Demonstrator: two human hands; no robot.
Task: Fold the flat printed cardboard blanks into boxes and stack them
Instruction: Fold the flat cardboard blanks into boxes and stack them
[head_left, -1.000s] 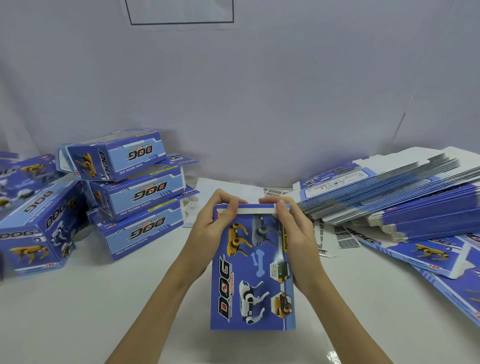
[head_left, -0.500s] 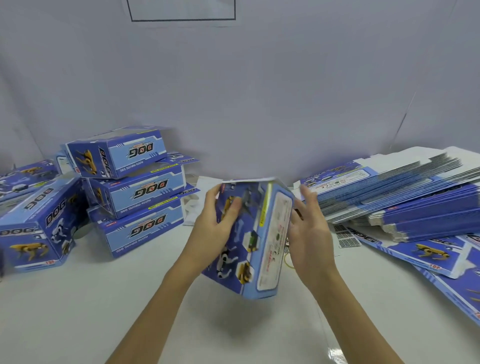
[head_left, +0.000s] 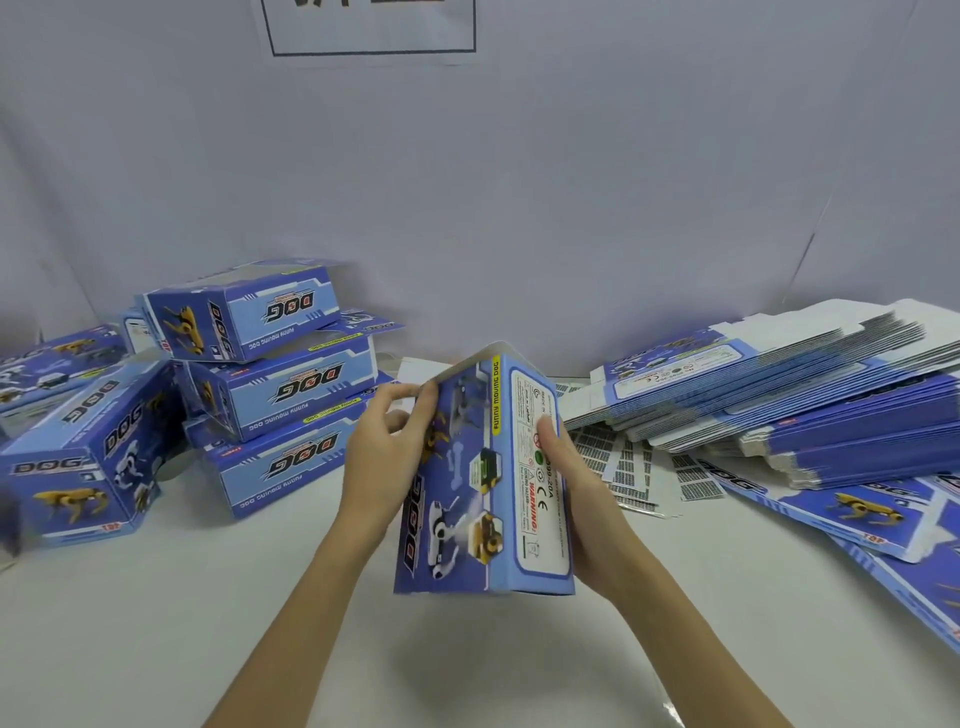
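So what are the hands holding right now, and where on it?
One blue box: the left hand pinches its upper left edge, and the right hand grips its pale right side panel.

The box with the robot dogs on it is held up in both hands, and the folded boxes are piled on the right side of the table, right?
Nearly. The head view shows both hands, left hand and right hand, holding the box, but the folded boxes are piled on the left. The flat blanks lie on the right.

Bare forearms (head_left: 291, 613), sleeveless, no jewellery.
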